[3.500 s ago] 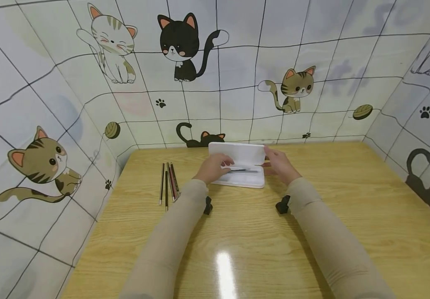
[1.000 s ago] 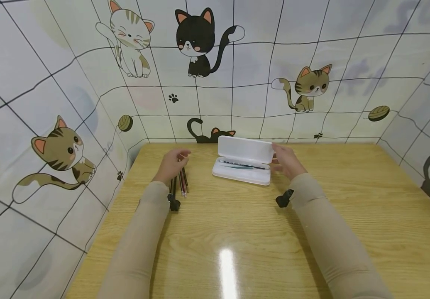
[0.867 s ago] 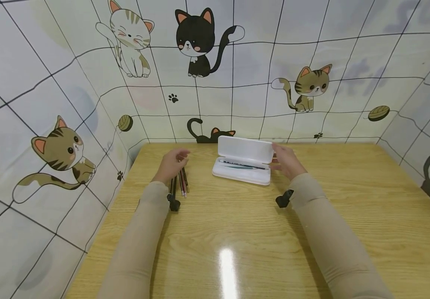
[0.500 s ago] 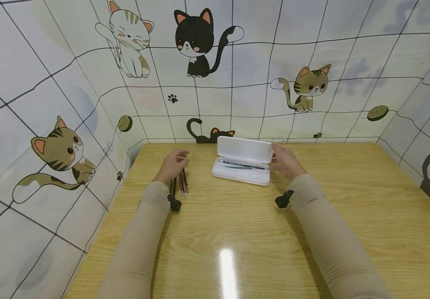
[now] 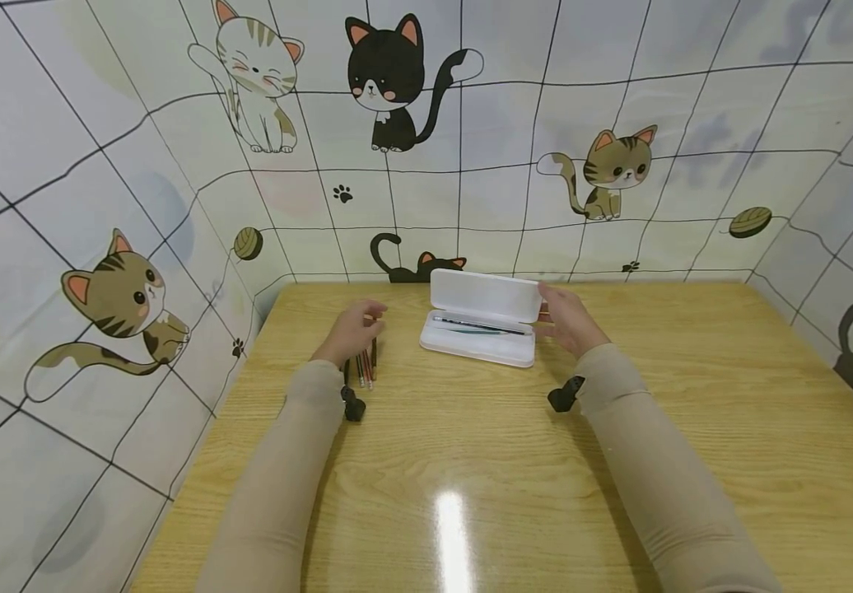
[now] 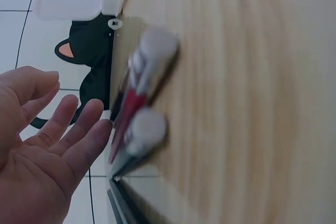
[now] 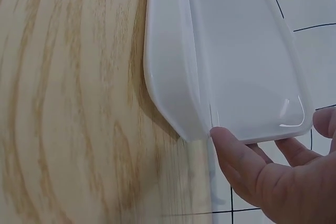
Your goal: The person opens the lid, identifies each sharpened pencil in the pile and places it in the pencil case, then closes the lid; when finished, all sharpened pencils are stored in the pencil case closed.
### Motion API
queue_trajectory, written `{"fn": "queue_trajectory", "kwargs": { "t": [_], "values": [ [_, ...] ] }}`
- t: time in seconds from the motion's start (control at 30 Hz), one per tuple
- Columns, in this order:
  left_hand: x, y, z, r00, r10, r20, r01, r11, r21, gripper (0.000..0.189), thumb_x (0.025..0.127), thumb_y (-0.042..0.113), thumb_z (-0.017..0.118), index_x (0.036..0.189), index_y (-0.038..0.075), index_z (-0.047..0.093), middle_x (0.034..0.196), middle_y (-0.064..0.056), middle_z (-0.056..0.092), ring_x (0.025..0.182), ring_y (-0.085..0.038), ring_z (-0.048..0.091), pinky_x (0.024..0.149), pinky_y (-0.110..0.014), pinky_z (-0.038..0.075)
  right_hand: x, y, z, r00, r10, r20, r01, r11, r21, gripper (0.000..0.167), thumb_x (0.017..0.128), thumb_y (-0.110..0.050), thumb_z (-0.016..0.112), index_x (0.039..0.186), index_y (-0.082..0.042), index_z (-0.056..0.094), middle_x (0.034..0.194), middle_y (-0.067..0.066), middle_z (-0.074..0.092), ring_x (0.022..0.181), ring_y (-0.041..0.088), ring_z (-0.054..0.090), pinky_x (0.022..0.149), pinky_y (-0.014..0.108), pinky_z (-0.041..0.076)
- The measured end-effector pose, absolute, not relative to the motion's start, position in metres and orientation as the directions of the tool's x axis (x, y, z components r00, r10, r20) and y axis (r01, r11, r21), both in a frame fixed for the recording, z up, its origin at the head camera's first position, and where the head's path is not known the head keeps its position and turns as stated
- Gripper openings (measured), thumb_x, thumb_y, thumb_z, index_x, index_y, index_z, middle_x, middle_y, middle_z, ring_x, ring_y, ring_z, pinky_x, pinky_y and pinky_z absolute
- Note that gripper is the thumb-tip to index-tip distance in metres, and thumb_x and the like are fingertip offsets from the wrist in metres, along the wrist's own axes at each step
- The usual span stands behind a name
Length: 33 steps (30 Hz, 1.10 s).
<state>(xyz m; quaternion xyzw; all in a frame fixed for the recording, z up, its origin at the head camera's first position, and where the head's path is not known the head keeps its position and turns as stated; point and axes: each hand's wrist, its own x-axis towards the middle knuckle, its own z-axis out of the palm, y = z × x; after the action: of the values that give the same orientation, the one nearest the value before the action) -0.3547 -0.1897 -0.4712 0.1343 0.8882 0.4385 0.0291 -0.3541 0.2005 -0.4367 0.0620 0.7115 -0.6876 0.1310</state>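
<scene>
A white pencil case (image 5: 463,347) stands with its lid (image 5: 484,295) raised. Inside lie a dark-patterned pencil (image 5: 463,323) and a thin greenish one (image 5: 480,332). My right hand (image 5: 569,319) holds the lid at its right end; in the right wrist view its fingers (image 7: 239,153) wrap that edge, some hidden behind it. My left hand (image 5: 352,331) hovers over several loose pencils (image 5: 365,372) left of the case, partly covering them. Seen from the left wrist, this hand (image 6: 47,150) has loosely bent fingers and nothing in them, beside the blurred pencil ends (image 6: 149,72).
The wooden table (image 5: 501,461) ends at the back against a wall covering (image 5: 486,198) printed with cats and grid lines. A side wall (image 5: 123,346) rises close to the left of the loose pencils. Black cameras (image 5: 564,395) sit at both wrists.
My left hand has gone from inside the case leftward to the loose pencils, and in the last half second shifted slightly right. My right hand stays at the lid.
</scene>
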Motion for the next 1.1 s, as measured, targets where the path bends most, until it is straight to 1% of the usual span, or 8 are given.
{"fn": "queue_trajectory", "kwargs": {
  "t": [0.3, 0.43, 0.5, 0.63, 0.7, 0.83, 0.97, 1.1],
  "values": [
    [-0.358, -0.176, -0.471, -0.945, 0.328, 0.004, 0.203, 0.576, 0.792, 0.040, 0.104, 0.013, 0.058, 0.142, 0.004, 0.055, 0.137, -0.017, 0.057, 0.123, -0.034, 0.059, 0.095, -0.046, 0.054, -0.357, 0.199, -0.437, -0.953, -0.090, -0.290, 0.284, 0.068, -0.956, 0.067, 0.110, -0.044, 0.032, 0.161, -0.002, 0.017, 0.156, 0.025, 0.027, 0.140, 0.040, 0.033, 0.115, 0.050, 0.035],
    [-0.361, -0.178, -0.472, -0.953, 0.303, 0.000, 0.188, 0.590, 0.786, 0.040, 0.104, 0.017, 0.058, 0.143, 0.008, 0.056, 0.137, -0.012, 0.057, 0.123, -0.031, 0.058, 0.093, -0.047, 0.054, -0.356, 0.200, -0.438, -0.955, -0.094, -0.281, 0.275, 0.075, -0.959, 0.068, 0.110, -0.044, 0.032, 0.160, -0.001, 0.017, 0.155, 0.025, 0.028, 0.140, 0.040, 0.034, 0.114, 0.050, 0.036],
    [-0.360, -0.182, -0.472, -0.961, 0.275, 0.021, 0.190, 0.608, 0.771, 0.039, 0.104, 0.019, 0.057, 0.142, 0.008, 0.057, 0.136, -0.011, 0.057, 0.120, -0.030, 0.059, 0.090, -0.047, 0.054, -0.356, 0.200, -0.438, -0.956, -0.097, -0.277, 0.270, 0.080, -0.960, 0.068, 0.110, -0.045, 0.032, 0.161, -0.001, 0.017, 0.155, 0.025, 0.028, 0.140, 0.040, 0.034, 0.115, 0.049, 0.036],
    [-0.356, -0.191, -0.466, -0.978, 0.201, 0.060, 0.179, 0.650, 0.739, 0.037, 0.105, 0.017, 0.056, 0.140, 0.005, 0.058, 0.133, -0.014, 0.059, 0.114, -0.032, 0.060, 0.087, -0.048, 0.054, -0.356, 0.200, -0.438, -0.957, -0.102, -0.271, 0.262, 0.092, -0.960, 0.069, 0.110, -0.046, 0.033, 0.161, -0.002, 0.017, 0.156, 0.024, 0.028, 0.140, 0.039, 0.034, 0.115, 0.049, 0.036],
    [-0.353, -0.195, -0.462, -0.984, 0.168, 0.055, 0.154, 0.664, 0.732, 0.037, 0.105, 0.016, 0.054, 0.140, 0.003, 0.058, 0.133, -0.017, 0.058, 0.115, -0.034, 0.059, 0.090, -0.049, 0.052, -0.356, 0.199, -0.438, -0.958, -0.103, -0.269, 0.260, 0.094, -0.961, 0.069, 0.110, -0.046, 0.033, 0.161, -0.003, 0.018, 0.156, 0.024, 0.028, 0.140, 0.039, 0.034, 0.115, 0.049, 0.036],
    [-0.349, -0.197, -0.457, -0.990, 0.143, -0.009, 0.090, 0.671, 0.736, 0.039, 0.107, 0.020, 0.049, 0.140, -0.001, 0.055, 0.136, -0.021, 0.056, 0.122, -0.038, 0.056, 0.098, -0.053, 0.048, -0.356, 0.198, -0.439, -0.959, -0.106, -0.263, 0.252, 0.102, -0.962, 0.069, 0.110, -0.047, 0.033, 0.161, -0.002, 0.019, 0.154, 0.025, 0.029, 0.139, 0.039, 0.035, 0.115, 0.049, 0.036],
    [-0.349, -0.195, -0.460, -0.983, 0.177, -0.056, 0.081, 0.682, 0.727, 0.041, 0.108, 0.023, 0.047, 0.141, -0.001, 0.053, 0.139, -0.021, 0.054, 0.127, -0.038, 0.053, 0.103, -0.053, 0.046, -0.355, 0.198, -0.439, -0.960, -0.117, -0.256, 0.243, 0.111, -0.963, 0.071, 0.110, -0.047, 0.033, 0.161, -0.001, 0.017, 0.155, 0.025, 0.029, 0.139, 0.039, 0.035, 0.115, 0.049, 0.035],
    [-0.351, -0.193, -0.465, -0.974, 0.217, -0.070, 0.105, 0.700, 0.707, 0.041, 0.108, 0.023, 0.048, 0.142, 0.000, 0.053, 0.140, -0.021, 0.055, 0.129, -0.037, 0.052, 0.104, -0.052, 0.045, -0.355, 0.197, -0.439, -0.962, -0.123, -0.243, 0.229, 0.118, -0.966, 0.068, 0.111, -0.044, 0.031, 0.161, 0.000, 0.016, 0.154, 0.026, 0.029, 0.139, 0.040, 0.035, 0.115, 0.051, 0.035]
  ]
}}
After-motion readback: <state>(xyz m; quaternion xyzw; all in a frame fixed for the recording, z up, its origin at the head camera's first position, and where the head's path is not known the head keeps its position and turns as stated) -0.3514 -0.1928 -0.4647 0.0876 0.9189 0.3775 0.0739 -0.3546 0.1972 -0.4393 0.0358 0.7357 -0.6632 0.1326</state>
